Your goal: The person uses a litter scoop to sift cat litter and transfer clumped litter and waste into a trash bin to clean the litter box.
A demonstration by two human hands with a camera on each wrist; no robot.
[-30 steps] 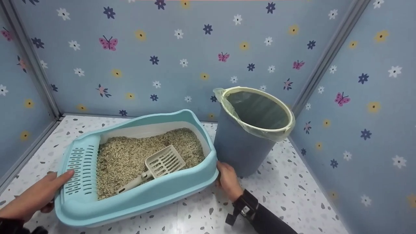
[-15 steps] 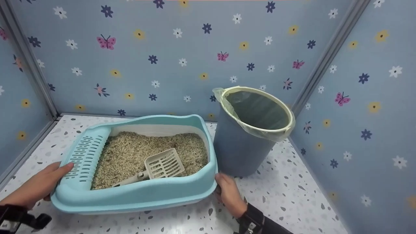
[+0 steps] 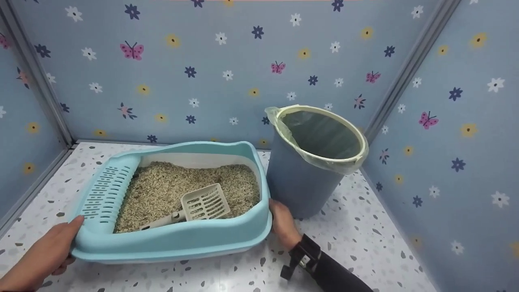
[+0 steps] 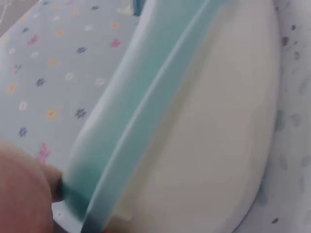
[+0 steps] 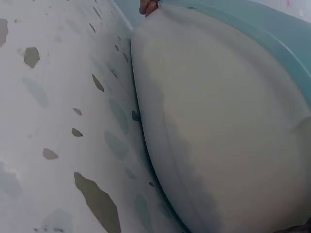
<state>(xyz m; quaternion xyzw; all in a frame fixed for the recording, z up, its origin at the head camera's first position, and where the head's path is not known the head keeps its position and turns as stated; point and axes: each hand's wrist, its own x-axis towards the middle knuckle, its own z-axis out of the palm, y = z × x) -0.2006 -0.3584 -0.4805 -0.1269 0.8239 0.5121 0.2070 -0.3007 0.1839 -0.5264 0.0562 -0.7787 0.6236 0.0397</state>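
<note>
A light blue litter box (image 3: 170, 243) with a white base stands on the speckled floor, filled with tan litter pellets (image 3: 158, 186). A beige slotted litter scoop (image 3: 206, 202) lies on the litter, handle toward the front left. My left hand (image 3: 50, 247) grips the box's front left corner, thumb over the rim and fingers curled beneath. My right hand (image 3: 284, 225) holds the right end just below the rim, its fingers partly hidden by the box. In the left wrist view, the blue rim (image 4: 141, 116) overhangs the white base (image 4: 209, 131) beside a blurred thumb.
A grey-blue trash bin (image 3: 302, 186) with a pale liner (image 3: 344, 164) over its rim stands close to the box's right end. A flowered back wall (image 3: 227, 93) rises right behind, and another panel (image 3: 454, 162) borders the right side. Speckled floor (image 3: 365, 251) shows at the right front.
The box has turned so its long side lies nearly parallel to the back wall. My left thumb has slid off the slotted ledge to the corner; my right hand dipped forward, then back.
</note>
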